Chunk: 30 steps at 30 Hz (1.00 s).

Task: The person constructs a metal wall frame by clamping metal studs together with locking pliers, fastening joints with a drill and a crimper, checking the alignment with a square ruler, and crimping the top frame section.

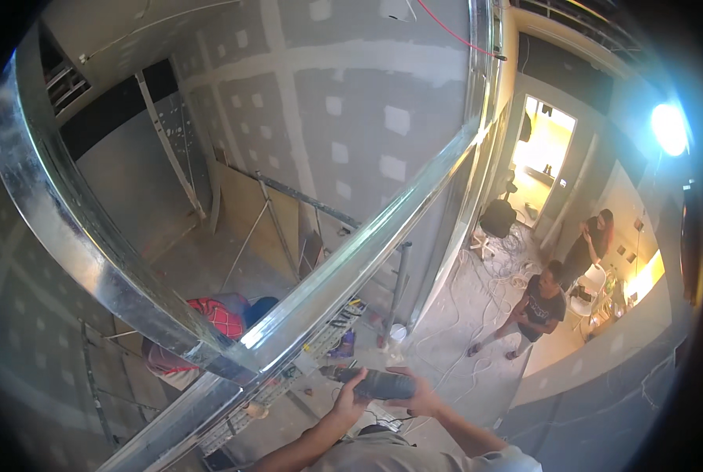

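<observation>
In front of my chest, a dark, long-bodied power tool (pixel 379 385) lies roughly level, its narrower end pointing left toward a metal channel. My left hand (pixel 350 403) grips it near that narrow end, thumb along the top. Around the thicker right end close the fingers of my right hand (pixel 420 398). The exact kind of tool is hard to make out. Just beyond it runs a shiny metal channel (pixel 367 228), slanting from lower left to upper right. A metal stud (pixel 76 244) meets this channel at the left.
Below the channel, a person in a red checked shirt (pixel 214 315) bends near scaffold tubes (pixel 269 204). A perforated platform (pixel 316 342) carries small items. At right, one person (pixel 542 303) sits and another stands (pixel 591 244). Cables (pixel 477 315) cover the floor; a work light (pixel 669 130) glares.
</observation>
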Motion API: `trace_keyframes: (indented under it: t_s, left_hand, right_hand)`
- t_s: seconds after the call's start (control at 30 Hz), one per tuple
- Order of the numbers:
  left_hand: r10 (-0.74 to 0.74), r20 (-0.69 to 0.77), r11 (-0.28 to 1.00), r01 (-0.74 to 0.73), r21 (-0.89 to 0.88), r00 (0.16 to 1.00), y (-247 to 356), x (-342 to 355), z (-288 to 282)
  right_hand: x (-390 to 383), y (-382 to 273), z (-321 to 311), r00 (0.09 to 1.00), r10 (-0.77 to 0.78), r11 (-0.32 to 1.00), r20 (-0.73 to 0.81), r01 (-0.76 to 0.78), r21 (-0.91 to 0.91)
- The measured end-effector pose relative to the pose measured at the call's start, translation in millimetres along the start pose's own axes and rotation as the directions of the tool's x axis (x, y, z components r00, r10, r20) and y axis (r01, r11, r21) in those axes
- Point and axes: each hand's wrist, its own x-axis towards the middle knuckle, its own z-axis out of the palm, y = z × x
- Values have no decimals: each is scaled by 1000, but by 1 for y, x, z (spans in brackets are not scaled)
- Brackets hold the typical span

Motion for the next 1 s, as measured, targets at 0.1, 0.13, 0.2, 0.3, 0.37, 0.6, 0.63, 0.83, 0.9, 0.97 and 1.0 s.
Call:
trace_keyframes:
  t_s: [0.1,0.13,0.2,0.3,0.37,0.6,0.63,0.83,0.9,0.97,1.0]
  left_hand:
    - [-215,207,975,223,-17,955,7,-15,50]
    - [-205,207,976,216,-33,957,10,-19,60]
    - [-101,476,989,138,-44,873,10,-32,77]
    - [72,409,972,-155,175,910,37,-68,74]
    - [115,421,975,-184,128,900,73,-87,50]
    - [771,204,636,-720,-277,603,165,-179,8]
    - [793,222,610,-746,-268,568,167,-192,15]
    - [823,299,568,-715,-408,483,168,-199,47]
    - [828,332,561,-684,-467,452,167,-192,60]
    - [846,332,533,-652,-540,418,176,-164,69]
    - [850,340,527,-626,-575,403,182,-144,74]
  right_hand:
    - [-19,-15,-21,989,12,997,-149,-1,74]
    - [-26,-18,-30,967,-49,993,-250,75,95]
    - [-40,-22,-57,950,-26,999,-310,39,37]
    - [-71,-22,-93,873,71,996,-482,-40,75]
    - [-80,-41,-103,826,-6,983,-563,109,149]
    - [-107,-16,-177,659,-300,881,-690,469,65]
    - [-106,-21,-187,665,-360,868,-654,496,27]
    - [-133,-26,-284,429,-469,818,-772,542,-195]
    - [-141,-82,-295,406,-494,814,-769,527,-245]
    - [-121,-121,-301,343,-600,776,-723,469,-422]
    - [-107,-176,-262,459,-566,780,-685,568,-263]
